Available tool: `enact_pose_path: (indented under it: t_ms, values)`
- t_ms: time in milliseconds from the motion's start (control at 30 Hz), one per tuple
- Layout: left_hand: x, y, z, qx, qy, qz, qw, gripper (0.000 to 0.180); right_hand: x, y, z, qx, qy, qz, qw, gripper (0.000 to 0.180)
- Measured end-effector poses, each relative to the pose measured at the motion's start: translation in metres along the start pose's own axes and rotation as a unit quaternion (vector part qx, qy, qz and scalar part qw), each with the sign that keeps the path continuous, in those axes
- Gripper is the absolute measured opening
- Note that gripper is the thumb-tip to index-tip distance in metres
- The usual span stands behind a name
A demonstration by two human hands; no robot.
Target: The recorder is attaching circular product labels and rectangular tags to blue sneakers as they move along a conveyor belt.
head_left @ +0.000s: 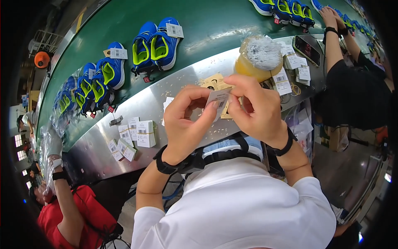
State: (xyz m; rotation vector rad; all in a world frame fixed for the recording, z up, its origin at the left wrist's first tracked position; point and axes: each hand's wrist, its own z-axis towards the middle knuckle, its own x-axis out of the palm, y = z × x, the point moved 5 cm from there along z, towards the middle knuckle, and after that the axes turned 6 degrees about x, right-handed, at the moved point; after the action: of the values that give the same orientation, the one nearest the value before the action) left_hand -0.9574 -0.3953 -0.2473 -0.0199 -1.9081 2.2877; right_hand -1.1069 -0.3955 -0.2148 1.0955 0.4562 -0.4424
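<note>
Between finger and thumb, my left hand (186, 120) grips a small white hang tag (218, 99) with print on its face. My right hand (261, 110) pinches the tag's upper right corner; whether a thin string or another card is in those fingertips too is hard to see. Brown cards (213, 81) lie on the metal ledge just beyond and partly behind my hands. Right of them stands a yellowish tub (247, 70), topped with a clump of clear-white plastic strands (262, 52).
Blue-and-lime shoes (155, 47), some tagged, stand on the green belt (199, 27). Banded tag bundles (145, 133) lie left on the metal ledge (103, 153); more tag stacks (282, 81) and a phone (306, 50) lie right. Co-workers flank me, one in red (83, 211), one in black (348, 93).
</note>
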Motion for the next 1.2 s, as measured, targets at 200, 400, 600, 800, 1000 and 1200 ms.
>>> enact_pose_path:
  t_ms: [200, 400, 600, 800, 1000, 1200]
  values:
    - [0.013, -0.013, 0.008, 0.131, 0.047, 0.131, 0.981, 0.018, -0.005, -0.004, 0.003, -0.021, 0.0, -0.019, 1.0, 0.027]
    - [0.026, -0.037, 0.006, 0.481, 0.13, 0.463, 0.733, 0.018, -0.012, -0.026, 0.011, 0.207, 0.18, 0.165, 0.947, 0.014]
    - [0.04, -0.044, 0.024, 0.557, 0.138, 0.502, 0.647, 0.015, -0.034, -0.016, 0.041, -0.081, 0.135, -0.025, 0.987, 0.014]
    - [0.039, -0.039, 0.059, 0.469, 0.16, 0.433, 0.753, 0.029, -0.028, -0.033, 0.095, 0.022, 0.193, 0.165, 0.967, 0.007]
    - [-0.01, -0.009, 0.079, 0.336, 0.154, 0.484, 0.793, 0.033, -0.072, -0.117, 0.172, 0.136, 0.238, 0.038, 0.961, 0.013]
    - [-0.079, 0.065, 0.087, 0.167, 0.139, 0.604, 0.767, 0.028, -0.134, -0.26, 0.2, 0.202, 0.281, -0.604, 0.718, 0.022]
